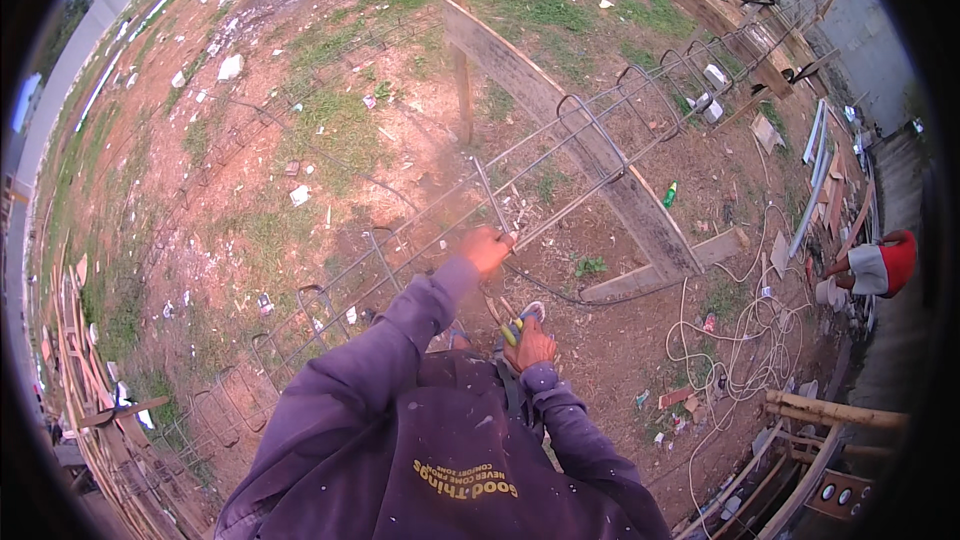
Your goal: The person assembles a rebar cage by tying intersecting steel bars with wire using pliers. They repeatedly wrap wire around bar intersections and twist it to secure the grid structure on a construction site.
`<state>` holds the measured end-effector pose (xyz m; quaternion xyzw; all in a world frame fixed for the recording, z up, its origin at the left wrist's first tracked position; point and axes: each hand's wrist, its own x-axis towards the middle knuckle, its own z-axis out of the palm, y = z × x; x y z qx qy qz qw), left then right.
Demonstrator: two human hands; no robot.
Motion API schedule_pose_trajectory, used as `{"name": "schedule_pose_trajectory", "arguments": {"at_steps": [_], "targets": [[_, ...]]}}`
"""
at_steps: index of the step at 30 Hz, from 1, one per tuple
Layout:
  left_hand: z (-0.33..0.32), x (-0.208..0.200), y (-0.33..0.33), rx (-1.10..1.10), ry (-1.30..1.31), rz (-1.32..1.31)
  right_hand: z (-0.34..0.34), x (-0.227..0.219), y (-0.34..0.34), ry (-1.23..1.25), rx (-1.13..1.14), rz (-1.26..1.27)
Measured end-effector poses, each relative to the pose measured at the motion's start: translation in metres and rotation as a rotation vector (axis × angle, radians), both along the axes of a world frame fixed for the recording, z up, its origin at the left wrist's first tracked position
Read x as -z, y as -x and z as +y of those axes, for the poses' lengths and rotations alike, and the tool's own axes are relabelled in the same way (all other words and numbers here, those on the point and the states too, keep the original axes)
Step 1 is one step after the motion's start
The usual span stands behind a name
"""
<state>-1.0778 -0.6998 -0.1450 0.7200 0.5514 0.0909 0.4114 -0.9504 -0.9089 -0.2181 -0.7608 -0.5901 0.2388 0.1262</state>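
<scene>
A long rebar cage [440, 230] runs diagonally before me, with bent square stirrups set along its straight bars. My left hand [487, 249] is closed at the lower corner of one steel stirrup [488, 190], beside a long bar. Lower and nearer my body, my right hand [532, 348] is wrapped around pliers with yellow handles [512, 331]; their jaws are hard to make out. Under the cage's right part lies a grey wooden plank [560, 125], propped on a wooden post [460, 80].
A second plank support [720, 30] holds the cage's far right end. Tangled pale rope [740, 340] lies on the ground at right, near a green bottle [670, 194]. A person in red [900, 265] bends at the right edge. Bamboo poles [830, 410] stand lower right.
</scene>
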Motion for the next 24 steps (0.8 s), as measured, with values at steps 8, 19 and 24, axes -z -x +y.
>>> {"name": "schedule_pose_trajectory", "arguments": {"at_steps": [8, 19, 24], "targets": [[-0.019, 0.008, 0.004, -0.156, -0.084, -0.158, 0.015, -0.003, -0.004, 0.137, 0.101, -0.018], [-0.036, -0.007, 0.010, -0.262, -0.250, -0.258, 0.052, -0.025, 0.008, 0.037, -0.241, 0.092], [-0.036, -0.001, 0.011, -0.333, -0.168, -0.379, 0.078, -0.040, -0.024, 0.022, -0.152, 0.011]]}}
